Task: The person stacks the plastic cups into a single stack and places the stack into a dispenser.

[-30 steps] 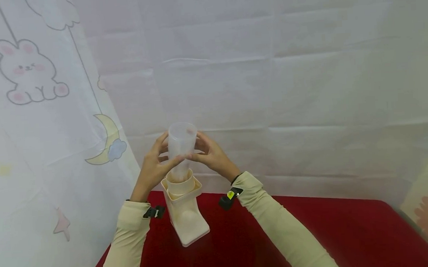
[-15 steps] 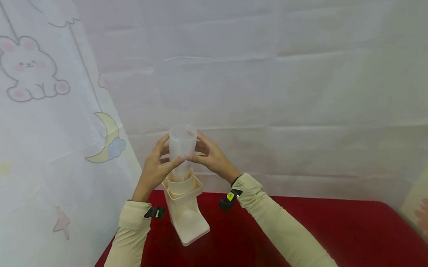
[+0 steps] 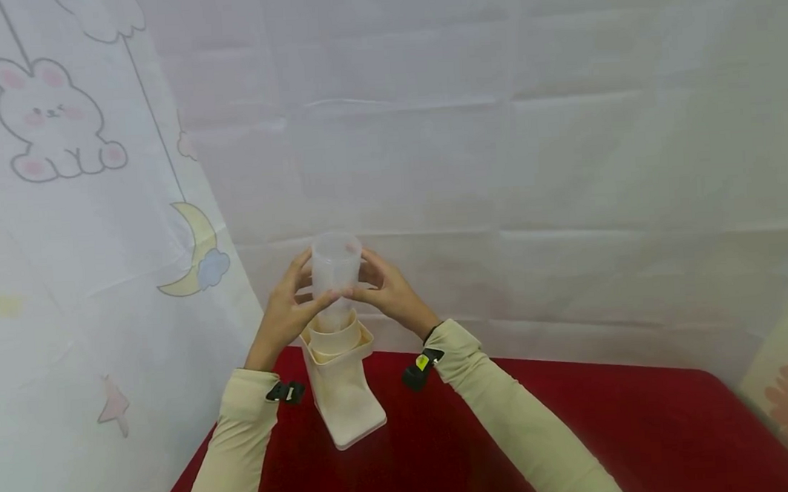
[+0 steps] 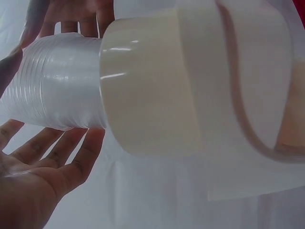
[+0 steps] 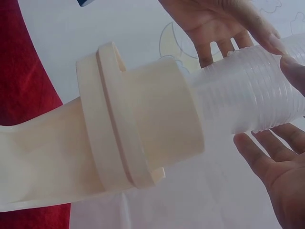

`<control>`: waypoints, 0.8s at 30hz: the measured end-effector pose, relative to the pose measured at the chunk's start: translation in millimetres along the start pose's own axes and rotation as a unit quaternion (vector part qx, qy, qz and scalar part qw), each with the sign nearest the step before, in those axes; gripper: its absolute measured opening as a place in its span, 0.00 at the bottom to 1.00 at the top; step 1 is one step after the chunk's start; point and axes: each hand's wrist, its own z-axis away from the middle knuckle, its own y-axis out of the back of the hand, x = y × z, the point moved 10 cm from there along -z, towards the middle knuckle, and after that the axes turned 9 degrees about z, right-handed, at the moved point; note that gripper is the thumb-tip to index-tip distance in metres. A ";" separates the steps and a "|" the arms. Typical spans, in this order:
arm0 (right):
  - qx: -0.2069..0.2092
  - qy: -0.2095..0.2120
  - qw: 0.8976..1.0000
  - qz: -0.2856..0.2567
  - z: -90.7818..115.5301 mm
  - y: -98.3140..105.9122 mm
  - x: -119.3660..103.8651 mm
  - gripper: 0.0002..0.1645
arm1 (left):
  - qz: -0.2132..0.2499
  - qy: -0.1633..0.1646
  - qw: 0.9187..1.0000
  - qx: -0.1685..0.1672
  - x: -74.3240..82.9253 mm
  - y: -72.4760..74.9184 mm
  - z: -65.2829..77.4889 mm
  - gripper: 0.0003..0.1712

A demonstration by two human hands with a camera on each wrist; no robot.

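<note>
A stack of clear plastic cups (image 3: 336, 267) stands upright with its lower end inside the round collar of a cream cup dispenser (image 3: 349, 408). My left hand (image 3: 286, 307) grips the stack from the left, and my right hand (image 3: 396, 294) grips it from the right. Both thumbs meet at the near side of the cups, and the other fingers reach round behind. The ribbed rims of the cups (image 4: 71, 78) show in the left wrist view, just above the collar (image 4: 147, 86). In the right wrist view, the collar (image 5: 164, 112) sits on the dispenser's square top.
The dispenser stands on a red-covered table (image 3: 577, 415), near its back left. A pale wall sheet (image 3: 496, 159) hangs close behind, and a printed sheet (image 3: 100, 254) with a rabbit and moon hangs at the left.
The cup stack and both hands have sunk slightly toward the dispenser. The grip looks the same, and the head view has tilted a little.
</note>
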 end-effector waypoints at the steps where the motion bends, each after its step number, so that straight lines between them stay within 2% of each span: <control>1: -0.001 -0.001 1.000 0.001 0.4 -0.8 1.0 0.45 | 0.000 -0.001 1.000 0.001 -1.0 0.1 0.6 0.45; 11: -0.006 -0.014 1.000 0.013 1.6 -6.4 8.2 0.45 | 0.015 0.001 1.000 0.000 -10.3 -0.9 5.6 0.46; 19: -0.015 -0.026 0.999 0.019 8.2 -7.2 -17.0 0.43 | 0.015 0.007 1.000 0.004 -15.3 -1.0 7.0 0.45; 24: -0.012 -0.021 0.999 0.028 8.5 -6.4 -20.1 0.43 | 0.013 0.012 1.000 0.006 -17.1 -0.6 6.6 0.45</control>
